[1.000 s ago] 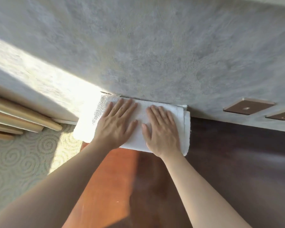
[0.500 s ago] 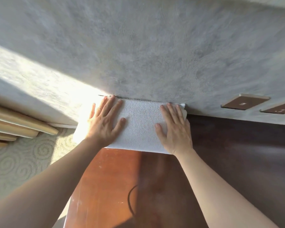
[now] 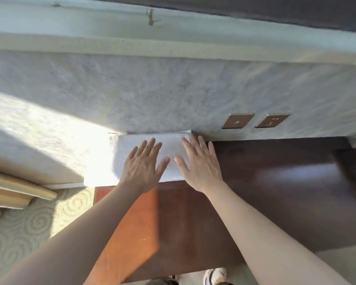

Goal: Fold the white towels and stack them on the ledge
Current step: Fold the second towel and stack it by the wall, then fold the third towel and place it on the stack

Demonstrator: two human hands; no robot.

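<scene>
A folded white towel (image 3: 130,153) lies on the dark wooden table (image 3: 275,192), pushed against the grey wall at the table's far left corner. My left hand (image 3: 144,165) lies flat over the towel's front middle, fingers straight and spread. My right hand (image 3: 199,163) is flat over the towel's right end, fingers straight, partly over the table. Whether the palms touch the cloth or hover just above it is not clear. A pale ledge (image 3: 173,48) runs along the wall above the towel.
Two brown wall plates (image 3: 237,120) (image 3: 272,120) sit on the wall to the right. Wooden slats (image 3: 19,190) lean at the left over patterned carpet (image 3: 29,227). A shoe (image 3: 214,276) shows below the table's near edge.
Both hands slid back toward me across the towel, the left moving right toward the middle. The camera tilted up and back, bringing the ledge into view.
</scene>
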